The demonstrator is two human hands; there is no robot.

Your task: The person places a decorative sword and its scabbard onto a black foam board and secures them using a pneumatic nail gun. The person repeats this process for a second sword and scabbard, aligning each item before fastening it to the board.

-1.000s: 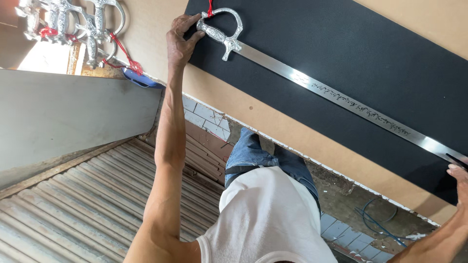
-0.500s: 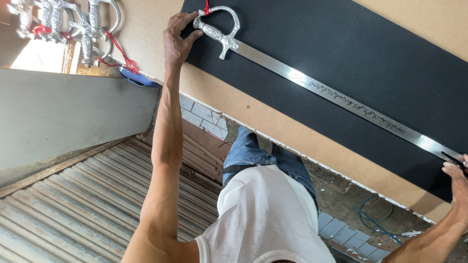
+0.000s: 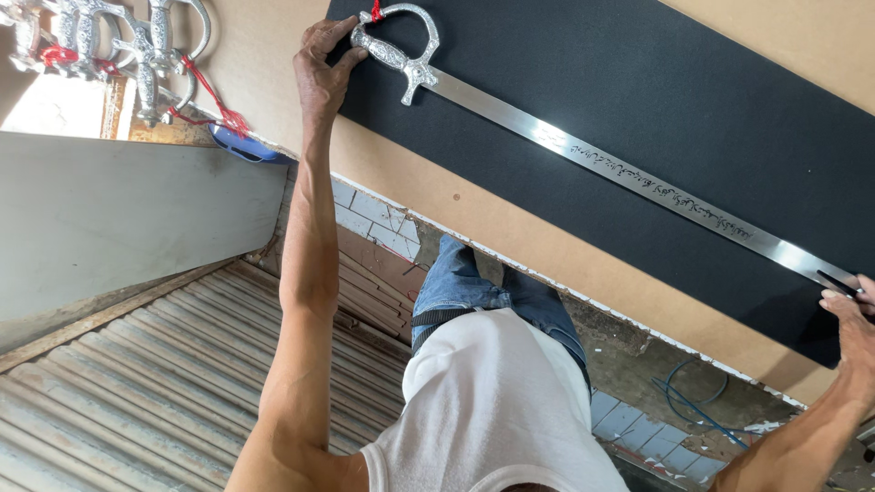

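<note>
On black board (image 3: 638, 100), left hand (image 3: 324, 73) (fingers curled) touches sword hilt (image 3: 396, 50).

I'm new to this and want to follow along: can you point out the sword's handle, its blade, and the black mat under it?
sword handle (image 3: 394, 56), head view, on the silver grip.
blade (image 3: 629, 175), head view, on the engraved middle stretch.
black mat (image 3: 638, 82), head view, on bare surface above the blade.

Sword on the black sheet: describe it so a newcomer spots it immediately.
Find the black sheet on the tan board. Across it lies the sword, with the left hand at its silver curved-guard hilt and the right hand at its tip. Unlike the spare hilts hanging top left, it has a long engraved blade.
</note>
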